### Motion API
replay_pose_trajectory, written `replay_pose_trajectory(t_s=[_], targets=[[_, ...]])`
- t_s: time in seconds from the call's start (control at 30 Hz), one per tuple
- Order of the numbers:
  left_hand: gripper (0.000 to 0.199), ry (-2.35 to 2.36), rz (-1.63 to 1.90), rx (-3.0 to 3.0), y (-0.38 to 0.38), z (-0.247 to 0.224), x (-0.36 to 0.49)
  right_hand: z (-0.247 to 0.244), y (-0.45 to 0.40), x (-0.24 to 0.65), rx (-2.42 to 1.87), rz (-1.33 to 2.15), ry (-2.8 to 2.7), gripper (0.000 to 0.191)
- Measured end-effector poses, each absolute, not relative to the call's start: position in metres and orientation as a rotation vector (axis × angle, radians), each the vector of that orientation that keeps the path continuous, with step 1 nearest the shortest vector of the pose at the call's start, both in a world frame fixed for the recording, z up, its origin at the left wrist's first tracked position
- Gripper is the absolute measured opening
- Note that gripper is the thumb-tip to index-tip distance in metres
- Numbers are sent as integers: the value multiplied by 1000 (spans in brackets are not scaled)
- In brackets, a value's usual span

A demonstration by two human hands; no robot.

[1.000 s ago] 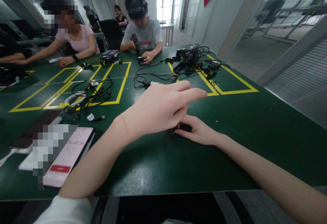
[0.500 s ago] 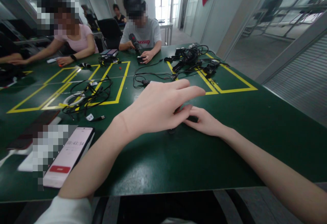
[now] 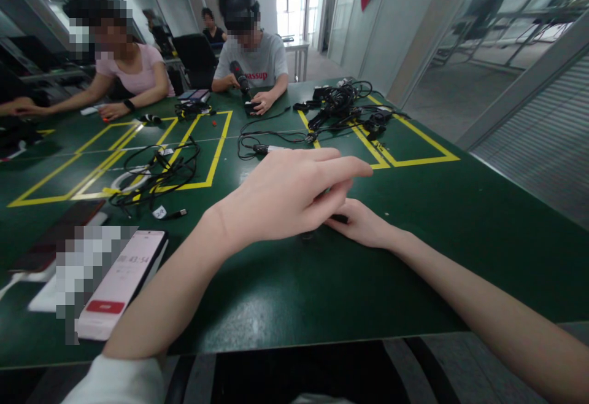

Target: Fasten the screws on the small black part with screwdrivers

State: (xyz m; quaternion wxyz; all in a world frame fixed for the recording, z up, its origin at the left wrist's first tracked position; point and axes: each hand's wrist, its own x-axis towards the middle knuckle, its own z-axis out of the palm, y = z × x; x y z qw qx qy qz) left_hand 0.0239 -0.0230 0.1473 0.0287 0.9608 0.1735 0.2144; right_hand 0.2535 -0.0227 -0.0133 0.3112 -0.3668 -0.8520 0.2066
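Note:
My left hand point(image 3: 292, 192) is raised above the table, palm down. Its thumb and fingers are bent together at the front, and whatever they grip is hidden behind them. Partly underneath its fingertips, my right hand point(image 3: 365, 225) rests low by the table, closed around a small black object point(image 3: 339, 218). Only one edge of that object shows, so its kind cannot be made out. A faint dark shape shows just below my left hand near the tabletop.
A phone point(image 3: 124, 281) lies at the left on the green table point(image 3: 257, 306). Tangled black cables point(image 3: 170, 170) lie beyond it, and a bigger cable heap point(image 3: 340, 103) sits at the back right. Across the table a person point(image 3: 251, 63) holds a power tool point(image 3: 240, 77).
My left thumb and fingers have drawn closer together. The right hand has slid slightly left, further beneath the left fingertips. The whole view has shifted a little.

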Motion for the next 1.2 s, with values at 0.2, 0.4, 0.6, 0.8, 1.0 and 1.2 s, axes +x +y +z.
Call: replay_pose_trajectory(t_s=[0.2,0.4,0.6,0.8,1.0,1.2], targets=[[39,441,610,2717,-23,156,20,-13,-24,251,-964,541,-2235,21],[31,491,470,2363,-19,162,16,-7,-25,252,-974,549,-2291,18],[37,477,372,2135,-10,161,15,-7,-24,256,-978,577,-2303,22],[52,444,322,1999,5,154,15,-9,-21,257,-951,565,-2290,19],[39,539,426,2000,11,150,13,-2,-31,245,-866,553,-2171,22],[34,565,484,1991,16,149,12,-5,-37,237,-859,596,-2183,25]])
